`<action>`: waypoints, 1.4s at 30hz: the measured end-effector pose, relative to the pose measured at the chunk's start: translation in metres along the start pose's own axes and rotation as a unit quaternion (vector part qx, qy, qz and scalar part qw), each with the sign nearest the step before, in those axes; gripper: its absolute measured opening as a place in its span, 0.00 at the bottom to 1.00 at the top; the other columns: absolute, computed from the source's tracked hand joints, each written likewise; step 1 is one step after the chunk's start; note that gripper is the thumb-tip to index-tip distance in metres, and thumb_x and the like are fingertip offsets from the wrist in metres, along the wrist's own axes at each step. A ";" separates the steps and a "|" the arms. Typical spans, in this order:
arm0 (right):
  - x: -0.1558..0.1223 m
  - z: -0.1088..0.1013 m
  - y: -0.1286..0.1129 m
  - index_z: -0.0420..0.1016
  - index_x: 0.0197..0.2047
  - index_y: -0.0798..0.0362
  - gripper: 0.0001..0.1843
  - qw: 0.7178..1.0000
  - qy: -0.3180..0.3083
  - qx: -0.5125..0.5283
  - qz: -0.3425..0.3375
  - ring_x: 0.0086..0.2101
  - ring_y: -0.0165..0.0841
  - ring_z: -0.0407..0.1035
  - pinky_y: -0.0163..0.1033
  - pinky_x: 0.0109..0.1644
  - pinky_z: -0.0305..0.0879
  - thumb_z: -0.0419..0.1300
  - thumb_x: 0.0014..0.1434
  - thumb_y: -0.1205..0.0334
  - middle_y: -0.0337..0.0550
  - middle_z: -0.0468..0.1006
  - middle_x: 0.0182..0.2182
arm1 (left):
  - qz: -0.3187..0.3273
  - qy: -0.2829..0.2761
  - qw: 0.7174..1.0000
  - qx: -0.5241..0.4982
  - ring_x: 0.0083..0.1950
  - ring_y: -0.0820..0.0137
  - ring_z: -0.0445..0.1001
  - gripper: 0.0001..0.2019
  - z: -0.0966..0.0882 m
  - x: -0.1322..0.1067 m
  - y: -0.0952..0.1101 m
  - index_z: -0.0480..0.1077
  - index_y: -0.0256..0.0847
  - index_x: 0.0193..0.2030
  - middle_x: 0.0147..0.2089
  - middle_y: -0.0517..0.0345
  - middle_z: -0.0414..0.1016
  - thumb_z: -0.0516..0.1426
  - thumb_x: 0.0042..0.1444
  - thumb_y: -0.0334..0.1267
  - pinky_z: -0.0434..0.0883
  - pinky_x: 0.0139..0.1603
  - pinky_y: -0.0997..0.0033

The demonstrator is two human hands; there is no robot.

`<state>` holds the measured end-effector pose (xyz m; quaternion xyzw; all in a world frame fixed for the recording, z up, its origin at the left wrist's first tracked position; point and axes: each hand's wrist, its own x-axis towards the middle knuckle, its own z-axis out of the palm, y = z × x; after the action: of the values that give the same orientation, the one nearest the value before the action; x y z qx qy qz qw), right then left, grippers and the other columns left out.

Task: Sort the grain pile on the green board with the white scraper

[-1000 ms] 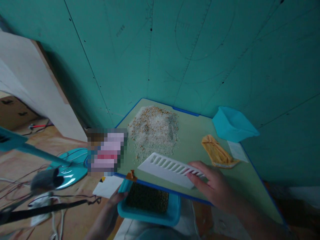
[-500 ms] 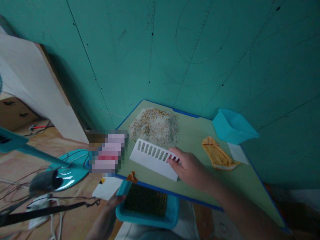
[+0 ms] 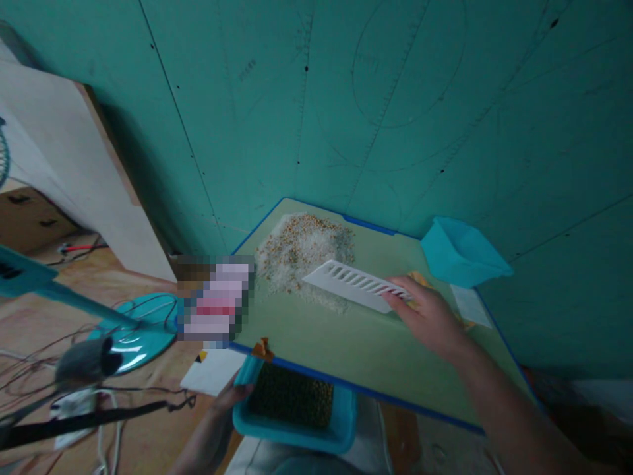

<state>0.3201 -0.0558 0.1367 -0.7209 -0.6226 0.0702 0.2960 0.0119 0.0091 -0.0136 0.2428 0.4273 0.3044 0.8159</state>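
Observation:
My right hand (image 3: 430, 313) is closed on the slotted end of a white plastic scraper (image 3: 349, 290), held tilted over the board (image 3: 395, 359). The scraper's far end is at the near right side of a pile of white and golden-brown grains (image 3: 306, 247); whether it touches the board I cannot tell. Below the near edge, my left hand (image 3: 235, 399) grips the left rim of a turquoise tub (image 3: 297, 441). Dark green and yellowish grains (image 3: 291, 399) lie inside that tub. The left fingers are partly hidden.
On the board's right are a turquoise scoop-like container (image 3: 465, 254), a white paper (image 3: 472, 305) and an orange cloth (image 3: 422, 280), mostly behind my right hand. A fan base (image 3: 143, 323) and cables stand on the floor at left. A green wall (image 3: 321, 99) rises behind.
My right hand has moved right and slightly away from me with the scraper, now covering much of the orange cloth. Some white grains have spread nearer. My left hand stays on the tub.

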 end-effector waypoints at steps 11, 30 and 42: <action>-0.061 -0.018 0.020 0.72 0.39 0.50 0.14 0.991 -0.072 -0.059 -0.092 0.40 0.32 0.70 0.39 0.45 0.66 0.49 0.56 0.72 0.42 0.77 0.36 | -0.007 -0.012 1.000 0.013 0.59 0.53 0.63 0.25 0.005 0.002 -0.003 0.70 0.42 0.53 0.45 0.61 0.80 0.58 0.45 0.38 0.63 0.55 0.62; 0.007 0.016 0.037 0.72 0.46 0.53 0.19 0.963 -0.093 -0.216 -0.129 0.47 0.37 0.63 0.44 0.53 0.54 0.50 0.53 0.76 0.46 0.74 0.45 | -0.026 -0.007 1.000 0.011 0.62 0.53 0.57 0.19 0.009 -0.004 -0.006 0.75 0.49 0.46 0.50 0.64 0.77 0.60 0.43 0.38 0.61 0.57 0.61; 0.002 0.029 0.040 0.72 0.48 0.52 0.25 0.955 -0.058 -0.231 -0.176 0.48 0.37 0.63 0.46 0.53 0.56 0.50 0.49 0.80 0.46 0.73 0.47 | 0.010 -0.002 0.999 0.032 0.61 0.51 0.58 0.23 0.012 0.005 -0.008 0.74 0.49 0.47 0.46 0.63 0.80 0.62 0.39 0.40 0.60 0.58 0.58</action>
<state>0.3409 -0.0461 0.0934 -0.6438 -0.7546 -0.0874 0.0927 0.0266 0.0049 -0.0155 0.2735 0.4325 0.2984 0.8057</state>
